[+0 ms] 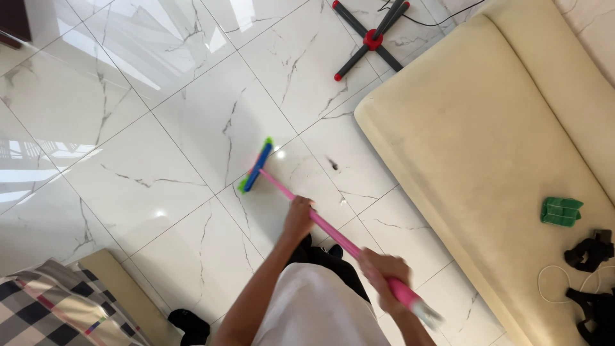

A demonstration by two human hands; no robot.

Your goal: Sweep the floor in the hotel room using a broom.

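Here, a long pink-handled broom with a blue and green head [256,166] lies slantwise across the white marble-veined tile floor [160,128]; its long axis runs from the lower right, near the person's body, up and to the left, and the head points away from the person toward the middle of the floor; the head itself rests on the tiles just by a grout line, its own length set roughly crosswise to the handle. The left hand [298,216] is closed around the handle about halfway along; the right hand [382,272] is closed around the handle near its upper end, where a pale grip shows blurred just past the fingers; both hands are smeared by motion, so the separate fingers cannot be told apart. A small dark speck [333,164] lies on the tile to the right of the broom head, apart from it. To the right stands a cream cushioned sofa [474,141]; on its seat lie a folded green cloth [560,211] and, nearer the edge of view, black straps [589,251] with a thin white cord [552,275]. At the top stands a black cross-shaped stand with a red hub [371,38]; at the lower left shows a checked black-and-white fabric [45,311].
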